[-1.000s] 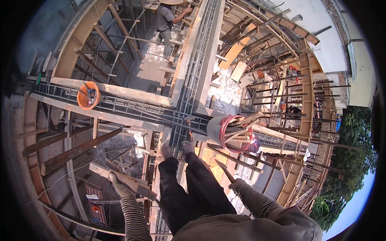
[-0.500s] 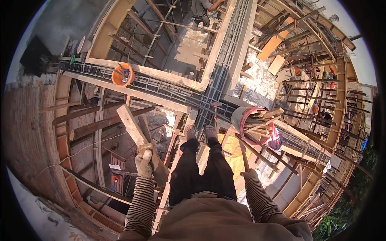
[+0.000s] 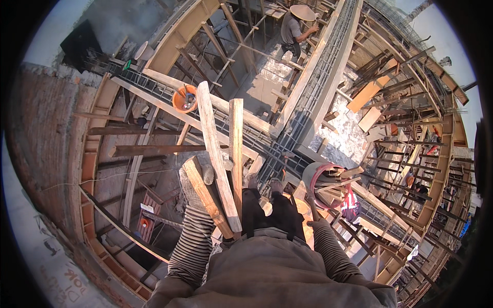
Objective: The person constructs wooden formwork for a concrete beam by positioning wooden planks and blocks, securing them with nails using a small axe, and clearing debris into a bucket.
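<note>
My gloved left hand (image 3: 191,187) is closed around several rough lengths of wood. A long pale batten (image 3: 218,159) and a second batten (image 3: 236,149) point away from me. A shorter, thicker block (image 3: 206,197) lies slanted across the palm side. My right hand (image 3: 319,224) grips a narrow wooden stick (image 3: 310,200), whose far end reaches the side of a bucket (image 3: 311,178). That bucket has a pinkish-red rim, leans beside my feet and is filled with scrap wood pieces. My feet (image 3: 276,186) are on the rebar and formwork, partly hidden by the battens.
An orange bucket (image 3: 178,100) with small items sits on the rebar (image 3: 154,92) of the left beam. A person in a conical hat (image 3: 303,13) works below at the far side. Timber props (image 3: 154,150) and deep openings flank the beams.
My left hand has come inward and turned, so its wood stands more upright and fans out into separate pieces. The view has swung, showing more of the far person. My right hand still grips the stick.
</note>
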Tool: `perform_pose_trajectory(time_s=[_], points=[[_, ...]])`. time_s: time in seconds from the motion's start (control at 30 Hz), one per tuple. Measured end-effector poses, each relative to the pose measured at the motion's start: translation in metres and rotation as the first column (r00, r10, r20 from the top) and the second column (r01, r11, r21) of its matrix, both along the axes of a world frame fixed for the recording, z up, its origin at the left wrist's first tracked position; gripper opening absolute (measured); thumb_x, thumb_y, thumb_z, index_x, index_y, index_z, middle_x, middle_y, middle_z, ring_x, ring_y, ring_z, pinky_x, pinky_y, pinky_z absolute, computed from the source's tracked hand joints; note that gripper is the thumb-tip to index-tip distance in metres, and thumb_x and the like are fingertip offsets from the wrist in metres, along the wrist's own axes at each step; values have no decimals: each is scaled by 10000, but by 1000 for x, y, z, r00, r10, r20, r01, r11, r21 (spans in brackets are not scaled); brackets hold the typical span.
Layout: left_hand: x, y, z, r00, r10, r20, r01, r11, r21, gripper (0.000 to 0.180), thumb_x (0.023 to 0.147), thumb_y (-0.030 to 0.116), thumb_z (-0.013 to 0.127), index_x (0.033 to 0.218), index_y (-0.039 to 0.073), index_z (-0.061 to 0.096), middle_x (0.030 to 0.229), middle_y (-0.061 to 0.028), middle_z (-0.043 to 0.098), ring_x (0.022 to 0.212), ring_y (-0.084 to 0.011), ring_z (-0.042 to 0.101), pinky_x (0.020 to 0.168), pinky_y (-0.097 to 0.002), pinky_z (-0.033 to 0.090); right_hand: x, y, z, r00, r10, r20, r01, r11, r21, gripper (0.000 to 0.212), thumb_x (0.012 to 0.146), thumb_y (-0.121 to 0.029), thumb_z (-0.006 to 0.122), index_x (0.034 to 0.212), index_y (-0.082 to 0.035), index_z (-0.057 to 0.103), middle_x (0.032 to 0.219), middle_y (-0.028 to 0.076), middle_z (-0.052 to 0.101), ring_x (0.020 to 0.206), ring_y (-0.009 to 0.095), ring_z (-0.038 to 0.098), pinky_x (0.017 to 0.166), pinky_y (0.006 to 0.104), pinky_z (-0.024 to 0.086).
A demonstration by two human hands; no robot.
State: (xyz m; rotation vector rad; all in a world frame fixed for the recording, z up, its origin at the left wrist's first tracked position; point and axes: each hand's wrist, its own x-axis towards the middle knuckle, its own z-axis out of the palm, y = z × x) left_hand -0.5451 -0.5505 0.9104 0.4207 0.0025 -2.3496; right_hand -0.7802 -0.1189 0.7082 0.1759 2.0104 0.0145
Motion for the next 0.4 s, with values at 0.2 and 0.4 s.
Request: perform_pose_trajectory(time_s=[0.2,0.4], points=[[3,-11,-6,1000,26,-12,-25,998,61,616,1009,666,532,953,56,598,1068,-199,692,887,-368,710,818,-502,653,-6,-28,15,982,-190,-10,185,967,-176,459,766,-357,900,1000,6,746,702,95,667,598,213,652,580,403,517],[77,-5,-49,754,29,656,51,993,-102,449,1027,476,625,1242,82,642,1066,-100,732,870,-235,725,808,-396,631,6,-23,25,953,-301,35,303,950,-73,394,831,-202,869,1044,58,663,726,121,646,522,246,625,473,409,548]])
